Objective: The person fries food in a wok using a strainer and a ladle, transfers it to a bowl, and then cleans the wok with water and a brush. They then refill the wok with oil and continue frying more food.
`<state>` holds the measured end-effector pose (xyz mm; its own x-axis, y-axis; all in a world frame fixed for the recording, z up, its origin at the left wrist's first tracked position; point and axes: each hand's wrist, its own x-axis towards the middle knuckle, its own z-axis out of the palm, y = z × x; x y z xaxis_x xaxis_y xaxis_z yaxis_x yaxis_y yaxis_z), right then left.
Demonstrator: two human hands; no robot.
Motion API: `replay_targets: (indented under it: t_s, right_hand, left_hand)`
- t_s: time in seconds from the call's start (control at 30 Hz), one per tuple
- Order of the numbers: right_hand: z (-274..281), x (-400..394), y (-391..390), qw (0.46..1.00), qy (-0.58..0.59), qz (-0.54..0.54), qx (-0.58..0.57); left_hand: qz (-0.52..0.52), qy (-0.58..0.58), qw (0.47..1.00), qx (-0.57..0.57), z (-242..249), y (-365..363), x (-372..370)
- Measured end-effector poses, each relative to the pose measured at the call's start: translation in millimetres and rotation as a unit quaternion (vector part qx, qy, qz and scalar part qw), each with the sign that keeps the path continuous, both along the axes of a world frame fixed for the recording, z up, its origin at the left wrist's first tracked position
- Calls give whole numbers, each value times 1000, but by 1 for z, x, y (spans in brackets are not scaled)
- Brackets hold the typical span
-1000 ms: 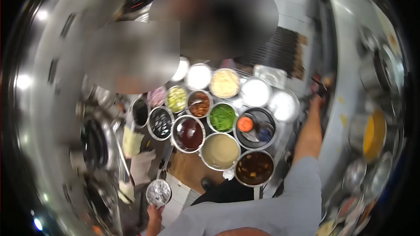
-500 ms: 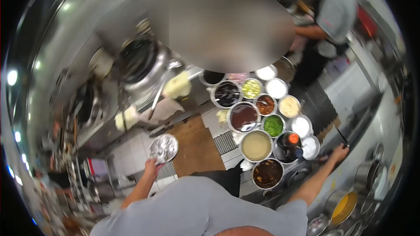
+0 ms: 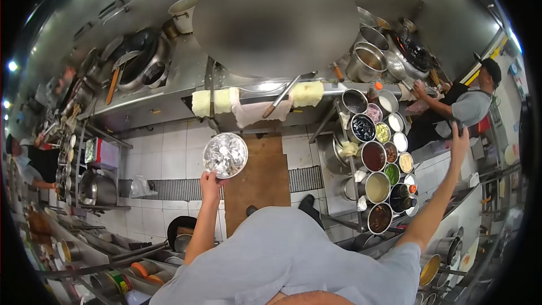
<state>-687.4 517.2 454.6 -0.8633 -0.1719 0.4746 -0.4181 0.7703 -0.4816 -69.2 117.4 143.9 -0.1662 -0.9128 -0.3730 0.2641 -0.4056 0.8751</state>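
Holding the bowl (image 3: 225, 155) level wants a steady wrist: left hand (image 3: 209, 185) clamped on its near rim, out over the floor (image 3: 175, 144). Right hand (image 3: 460, 138) outstretched well apart, its grip unclear.

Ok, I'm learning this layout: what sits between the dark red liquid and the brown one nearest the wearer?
A pot of pale liquid sits between them, in the head view.

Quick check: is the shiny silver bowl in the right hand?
No, the left hand grips the shiny silver bowl at its near edge, with the right hand well apart.
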Motion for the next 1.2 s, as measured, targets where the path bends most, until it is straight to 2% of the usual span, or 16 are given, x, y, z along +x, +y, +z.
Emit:
replay_targets:
  t_s: [0.03, 0.1, 0.13, 0.27, 0.3, 0.37, 0.43, 0.47, 0.57, 0.6, 0.67, 0.7, 0.77, 0.8, 1.03, 1.2]
  right_hand:
    - [17, 26, -37, 990, -108, -20, -88]
    - [6, 35, -75, 936, -111, 125, -310]
    - [-2, 41, -98, 881, -116, 196, -415]
    - [-41, 76, -196, 780, -293, 325, -447]
    - [-49, 74, -232, 736, -370, 340, -453]
    - [-61, 89, -313, 595, -466, 438, -486]
    - [-87, 71, -383, 553, -522, 455, -464]
    - [-97, 74, -418, 560, -527, 466, -438]
    - [-76, 132, -490, 725, -409, 502, -234]
    - [-89, 119, -518, 748, -394, 506, -173]
    - [-88, 137, -553, 770, -159, 610, -98]
    - [-80, 151, -567, 760, -29, 646, -66]
    - [-47, 180, -572, 720, -26, 691, 59]
    - [-53, 184, -586, 693, 60, 718, 25]
    - [-19, 205, -612, 600, 179, 750, 214]
    - [-7, 221, -614, 555, 282, 742, 248]
  left_hand:
    - [9, 3, 1000, -8, 4, -10, 11]
    - [37, 3, 999, -19, 10, -25, 40]
    - [49, -13, 999, -12, 20, -30, 53]
    - [84, 14, 996, -31, 19, -49, 78]
    - [82, 10, 996, -30, 21, -55, 79]
    - [99, -6, 995, -30, 29, -68, 85]
    - [88, 20, 995, -41, 49, -80, 74]
    - [96, 21, 994, -45, 61, -87, 69]
    - [88, 5, 994, -66, 84, -120, 51]
    - [86, 5, 994, -65, 91, -131, 44]
    - [74, -6, 995, -62, 107, -149, 31]
    - [66, -17, 996, -62, 115, -161, 24]
    - [45, -40, 996, -66, 120, -182, 16]
    - [30, -51, 996, -73, 121, -193, 13]
    - [-80, -155, 980, -93, 129, -264, 16]
    - [-163, -210, 951, -155, 158, -296, 0]
